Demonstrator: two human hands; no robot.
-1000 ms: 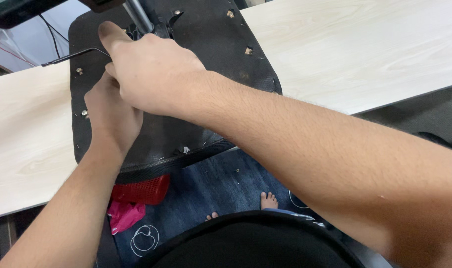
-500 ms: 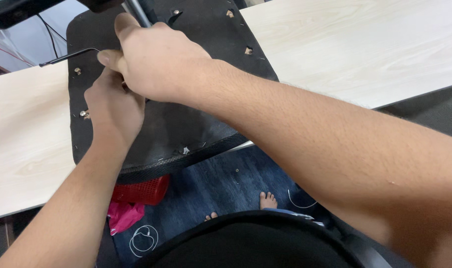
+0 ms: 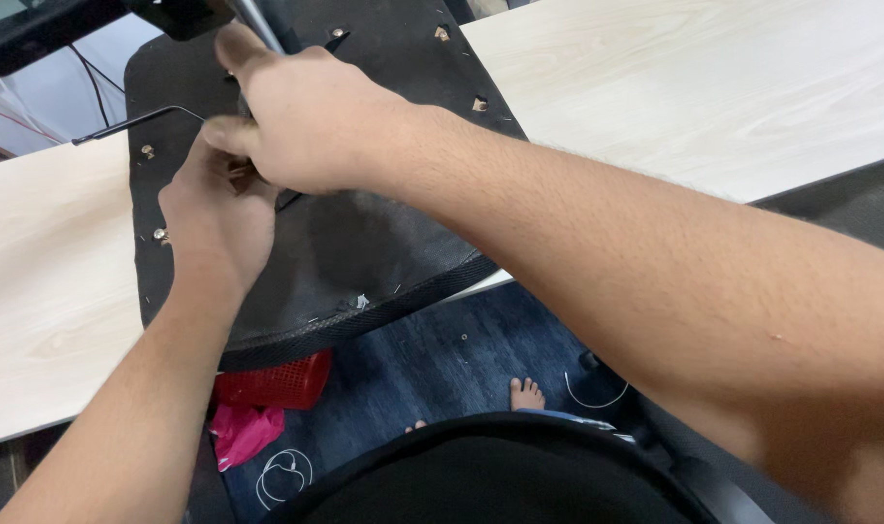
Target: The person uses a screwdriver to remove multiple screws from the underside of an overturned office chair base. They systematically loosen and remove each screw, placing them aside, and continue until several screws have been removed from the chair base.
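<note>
Pale wood-grain surface (image 3: 714,87) filled the view from nine o'clock to three o'clock, with a black upturned chair seat (image 3: 364,243) lying across it near twelve o'clock and overhanging its near edge. Below the edge lay a dark blue rug (image 3: 442,359), and at seven o'clock a red mesh basket (image 3: 277,380) stood just beside a pink cloth (image 3: 243,432). The right hand (image 3: 306,116) reached across from four o'clock, its grip closed over something at the middle of the seat's underside that the fingers hid, so I cannot tell exactly what it held. The left hand (image 3: 214,218) lay just beneath it, touching it, fingers curled shut at the same spot. A thin black bent rod (image 3: 131,123) stuck out from the hands toward ten o'clock. Small metal fasteners (image 3: 159,234) dotted the seat's rim.
</note>
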